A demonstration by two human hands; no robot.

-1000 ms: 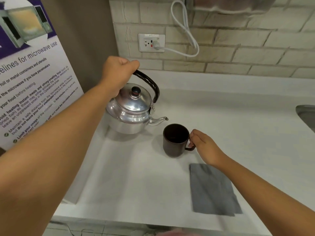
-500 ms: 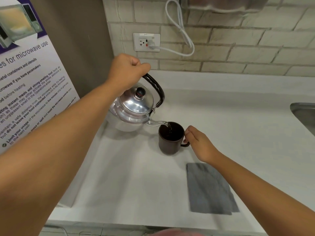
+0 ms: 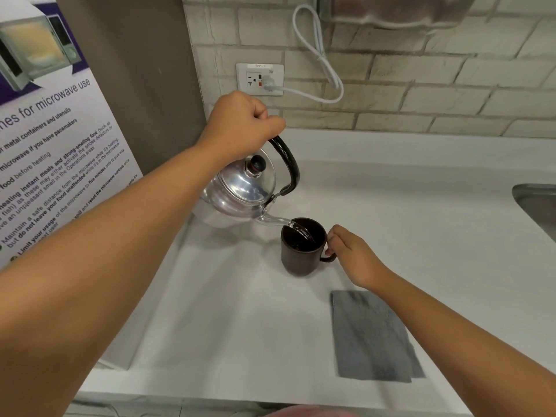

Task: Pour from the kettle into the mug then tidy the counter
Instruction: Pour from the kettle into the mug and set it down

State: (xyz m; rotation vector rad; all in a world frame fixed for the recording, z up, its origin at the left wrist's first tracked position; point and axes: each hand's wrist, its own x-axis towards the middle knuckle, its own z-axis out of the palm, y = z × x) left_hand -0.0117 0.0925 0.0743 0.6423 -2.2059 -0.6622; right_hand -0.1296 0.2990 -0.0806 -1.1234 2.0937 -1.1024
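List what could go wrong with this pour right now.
1. The kettle is tipped steeply, its spout just over the rim of the dark mug; a small wobble of the left hand could send water onto the counter.
2. The mug's dark inside hides the level, so overfilling is possible.
3. The right hand on the mug's handle sits near the stream; a splash may reach it.

kettle point(image 3: 240, 191): polished metal, mirror-glossy; handle glossy black
mug point(image 3: 302, 251): dark brown, matt, smooth
cloth point(image 3: 373, 335): grey fabric, matt, fine weave
counter point(image 3: 421, 236): white, smooth, low sheen
wall point(image 3: 436, 94): rough pale brick
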